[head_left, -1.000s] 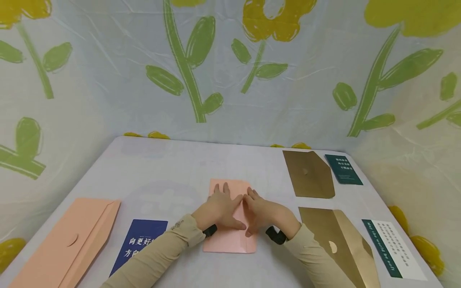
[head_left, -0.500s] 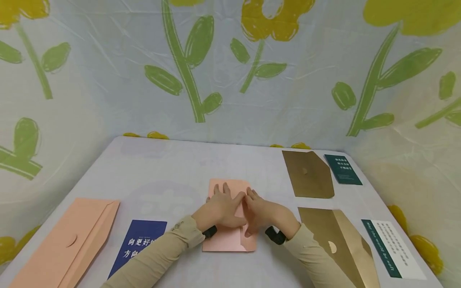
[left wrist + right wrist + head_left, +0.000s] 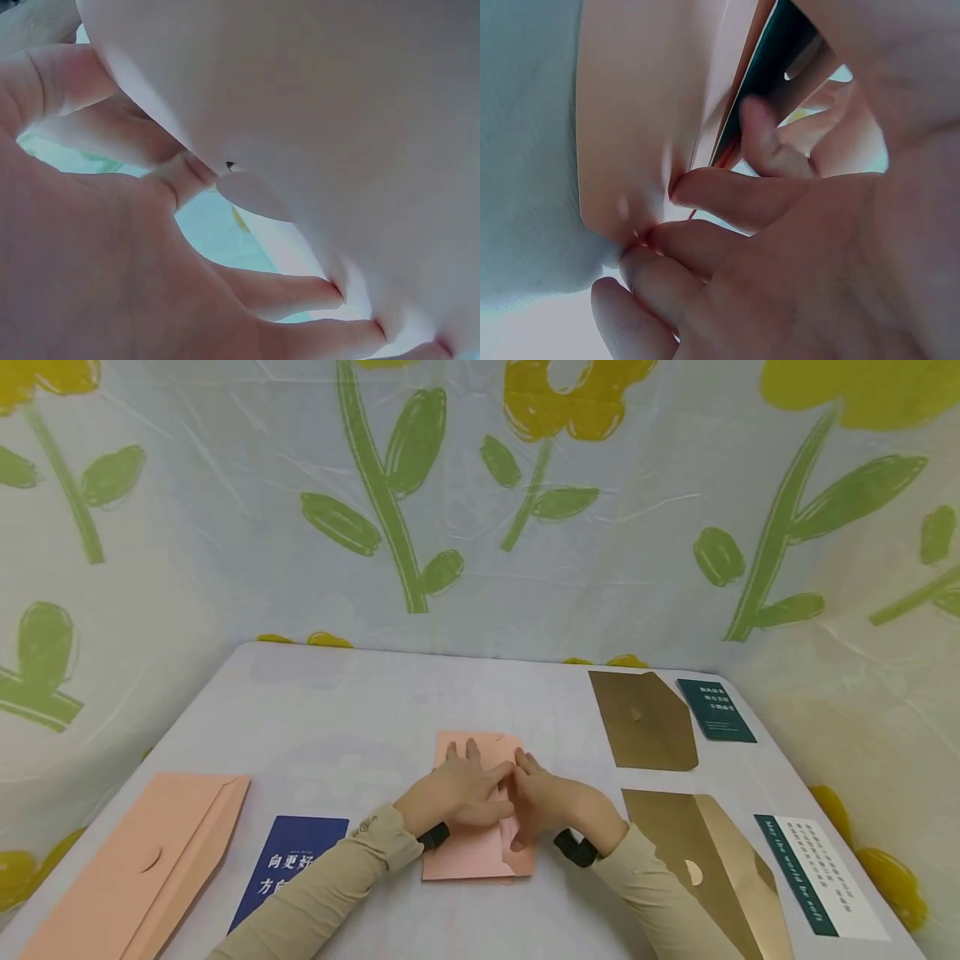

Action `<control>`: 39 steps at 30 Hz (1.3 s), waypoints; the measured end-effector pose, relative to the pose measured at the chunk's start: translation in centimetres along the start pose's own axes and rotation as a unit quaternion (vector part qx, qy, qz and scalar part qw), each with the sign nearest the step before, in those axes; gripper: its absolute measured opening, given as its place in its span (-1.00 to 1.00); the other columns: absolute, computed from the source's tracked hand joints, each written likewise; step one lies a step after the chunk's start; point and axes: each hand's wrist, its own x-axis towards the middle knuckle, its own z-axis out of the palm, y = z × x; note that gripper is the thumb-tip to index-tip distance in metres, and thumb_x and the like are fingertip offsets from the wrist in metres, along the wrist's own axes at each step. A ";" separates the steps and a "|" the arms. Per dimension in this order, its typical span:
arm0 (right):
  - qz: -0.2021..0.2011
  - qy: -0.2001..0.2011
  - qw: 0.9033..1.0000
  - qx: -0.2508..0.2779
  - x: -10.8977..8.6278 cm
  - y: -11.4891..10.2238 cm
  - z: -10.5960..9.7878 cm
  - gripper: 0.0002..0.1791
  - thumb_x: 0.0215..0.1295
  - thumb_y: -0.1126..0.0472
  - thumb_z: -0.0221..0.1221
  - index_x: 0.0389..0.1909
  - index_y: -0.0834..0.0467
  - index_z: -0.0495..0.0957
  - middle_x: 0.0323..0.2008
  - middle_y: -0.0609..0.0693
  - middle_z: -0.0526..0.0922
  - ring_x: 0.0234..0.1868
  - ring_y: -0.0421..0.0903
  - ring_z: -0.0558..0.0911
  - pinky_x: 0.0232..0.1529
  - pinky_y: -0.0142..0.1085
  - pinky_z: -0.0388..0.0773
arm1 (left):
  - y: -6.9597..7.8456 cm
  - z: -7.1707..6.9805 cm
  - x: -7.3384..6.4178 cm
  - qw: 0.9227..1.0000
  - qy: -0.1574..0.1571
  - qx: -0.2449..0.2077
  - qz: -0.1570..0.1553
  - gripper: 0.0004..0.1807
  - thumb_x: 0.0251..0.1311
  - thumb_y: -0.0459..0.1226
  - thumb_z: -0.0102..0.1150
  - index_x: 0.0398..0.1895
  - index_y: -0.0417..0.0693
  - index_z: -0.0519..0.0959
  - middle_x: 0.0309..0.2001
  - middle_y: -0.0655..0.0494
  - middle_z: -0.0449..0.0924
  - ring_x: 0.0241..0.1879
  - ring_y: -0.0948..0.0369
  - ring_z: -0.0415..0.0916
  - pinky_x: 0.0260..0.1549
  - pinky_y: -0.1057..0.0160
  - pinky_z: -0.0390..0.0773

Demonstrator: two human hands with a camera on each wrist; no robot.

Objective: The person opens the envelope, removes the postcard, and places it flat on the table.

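A pink envelope (image 3: 461,864) lies at the middle of the table in the head view. My left hand (image 3: 457,789) rests on it with fingers spread; its index finger reaches the half-moon tab (image 3: 251,196) in the left wrist view. Against the envelope's right side, my right hand (image 3: 551,802) touches the flap (image 3: 645,112) with its fingertips, close beside the left fingertips. The flap stands slightly raised in the right wrist view, with a dark strip (image 3: 776,75) beyond it that I cannot identify. Both hands cover much of the envelope's middle.
To the left lie a larger pink envelope (image 3: 142,852) and a blue card (image 3: 285,860), partly under the left sleeve. At right are two gold-brown envelopes, one far (image 3: 641,722) and one near (image 3: 697,860), a dark green card (image 3: 716,710) and a white-and-green card (image 3: 825,877).
My left thumb has moved a little away from me over the envelope, and the left hand has shifted slightly left. The right hand stays nearly in place at the flap.
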 end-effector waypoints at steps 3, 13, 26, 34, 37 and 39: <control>-0.002 0.002 1.000 -0.004 0.0 0.0 0.0 0.37 -0.11 -0.07 0.58 0.53 0.37 -0.09 0.55 0.29 -0.23 0.56 0.17 -0.18 0.44 -0.01 0.08 | 0.0 0.0 -0.1 1.000 0.003 0.004 0.007 -0.22 0.29 0.22 -0.09 0.57 0.32 0.11 0.46 -0.53 -0.09 0.37 -0.52 -0.07 0.05 -0.32 0.45; -0.002 -0.003 1.000 0.001 0.0 0.2 0.0 0.35 -0.09 -0.04 0.57 0.57 0.26 -0.10 0.56 0.25 -0.26 0.57 0.13 -0.21 0.42 0.02 0.13 | -1.4 -0.1 0.0 0.998 0.012 -0.024 0.052 -0.39 0.24 0.16 0.02 0.33 0.28 0.24 0.44 -0.54 -0.04 0.35 -0.51 0.01 0.12 -0.26 0.42; -0.008 -0.007 1.000 -0.013 -0.2 -0.1 -0.2 -0.04 -0.08 -0.03 0.57 0.42 -0.10 0.39 0.55 0.31 -0.25 0.56 0.20 -0.20 0.29 0.12 0.31 | -2.1 -0.4 0.1 0.995 0.029 -0.010 0.093 -0.52 0.23 0.25 0.10 -0.15 0.17 0.23 0.34 -0.60 0.15 0.13 -0.47 0.38 0.10 -0.22 0.46; -0.022 -0.009 1.000 0.011 -0.3 0.1 -0.5 -0.23 0.20 -0.08 0.38 0.40 0.08 0.41 0.53 0.37 -0.22 0.55 0.24 -0.20 0.39 0.13 0.13 | -2.0 -0.3 0.1 0.994 0.033 0.000 0.100 -0.49 0.23 0.30 0.08 -0.17 0.18 0.23 0.30 -0.57 0.22 0.09 -0.46 0.42 0.29 -0.23 0.23; -0.029 0.004 0.999 0.029 -0.2 0.3 -0.6 -0.33 0.23 -0.01 0.37 0.34 0.13 0.48 0.52 0.39 -0.16 0.54 0.25 -0.15 0.40 0.13 0.11 | -1.9 -0.3 0.1 0.994 0.033 0.000 0.103 -0.50 0.23 0.30 0.08 -0.16 0.18 0.24 0.27 -0.51 0.29 0.12 -0.44 0.40 0.32 -0.24 0.18; -0.042 0.018 0.998 0.038 -0.1 0.5 -0.8 -0.44 0.28 0.05 0.34 0.26 0.18 0.55 0.50 0.42 -0.08 0.53 0.27 -0.08 0.40 0.13 0.13 | -1.9 -0.3 0.1 0.994 0.036 0.006 0.106 -0.50 0.23 0.30 0.09 -0.15 0.19 0.25 0.22 -0.45 0.37 0.10 -0.40 0.44 0.33 -0.24 0.14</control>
